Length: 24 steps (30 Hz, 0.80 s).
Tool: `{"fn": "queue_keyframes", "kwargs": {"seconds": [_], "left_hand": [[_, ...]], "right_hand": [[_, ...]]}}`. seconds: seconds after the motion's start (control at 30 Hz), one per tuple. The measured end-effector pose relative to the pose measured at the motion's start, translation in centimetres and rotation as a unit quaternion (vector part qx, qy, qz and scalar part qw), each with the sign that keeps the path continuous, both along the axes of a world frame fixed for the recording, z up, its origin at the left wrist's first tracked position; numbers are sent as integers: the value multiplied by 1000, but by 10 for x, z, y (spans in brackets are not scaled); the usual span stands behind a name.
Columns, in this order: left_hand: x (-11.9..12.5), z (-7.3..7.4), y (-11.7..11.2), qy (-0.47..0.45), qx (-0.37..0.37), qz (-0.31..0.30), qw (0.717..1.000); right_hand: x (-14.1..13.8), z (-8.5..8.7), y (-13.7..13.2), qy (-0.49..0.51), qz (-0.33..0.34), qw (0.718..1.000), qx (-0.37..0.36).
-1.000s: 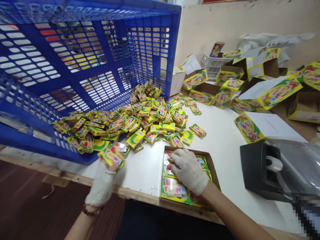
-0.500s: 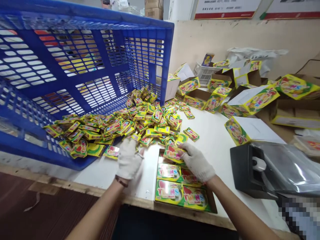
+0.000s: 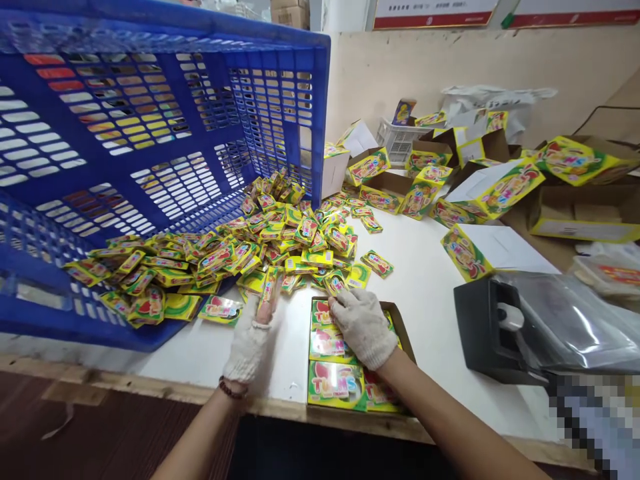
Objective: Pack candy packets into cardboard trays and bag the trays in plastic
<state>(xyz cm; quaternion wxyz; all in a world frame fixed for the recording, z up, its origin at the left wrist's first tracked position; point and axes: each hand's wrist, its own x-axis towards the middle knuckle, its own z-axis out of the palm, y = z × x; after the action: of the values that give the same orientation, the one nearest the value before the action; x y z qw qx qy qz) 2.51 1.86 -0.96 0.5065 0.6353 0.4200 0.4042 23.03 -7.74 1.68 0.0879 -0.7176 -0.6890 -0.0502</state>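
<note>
Both my hands wear white knit gloves. My left hand (image 3: 250,337) is at the near edge of a heap of small yellow-green packets (image 3: 240,250) and its fingers pinch one packet (image 3: 269,288) held on edge. My right hand (image 3: 361,327) rests palm down on the packets laid flat in an open brown carton (image 3: 406,340) at the table's front edge, fingers curled at the carton's far end. Whether it grips a packet there is hidden.
A big blue slatted crate (image 3: 165,120) lies tipped on its side, spilling the heap onto the white table (image 3: 430,293). Open yellow cartons (image 3: 500,190) crowd the back right. A black tape dispenser (image 3: 505,330) stands to the right.
My left hand has lifted a packet from the heap's edge. My right hand came back from the heap onto the packets in the carton, and the view shifted slightly.
</note>
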Motion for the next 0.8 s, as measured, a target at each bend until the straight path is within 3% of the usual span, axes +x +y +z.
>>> {"fn": "queue_keyframes", "kwargs": {"seconds": [0.1,0.2,0.3,0.37,0.47,0.53,0.63,0.7,0.8], "left_hand": [[15,9,-21,-141,-153,-34,977],[25,26,-32,-165,-186,-68,966],[32,46,-39,-52,-54,-107,991],[37,56,-48,41,62,-152,986],[44,59,-65,118,166,-249,947],[45,56,-71,147,218,-270,926],[40,48,-54,219,295,-197,909],[31,43,-26,308,317,-118,889],[15,31,27,472,299,-16,829]], "right_hand": [[-1,0,2,2,25,999,-38],[7,4,-2,130,30,991,-17],[17,24,-15,326,-24,938,114],[19,44,-28,365,-6,916,164],[19,69,-48,278,97,954,61],[22,73,-63,197,96,975,-37],[30,61,-85,144,15,984,-101],[32,45,-94,136,-23,985,-105],[22,22,-101,113,-53,988,-86]]}}
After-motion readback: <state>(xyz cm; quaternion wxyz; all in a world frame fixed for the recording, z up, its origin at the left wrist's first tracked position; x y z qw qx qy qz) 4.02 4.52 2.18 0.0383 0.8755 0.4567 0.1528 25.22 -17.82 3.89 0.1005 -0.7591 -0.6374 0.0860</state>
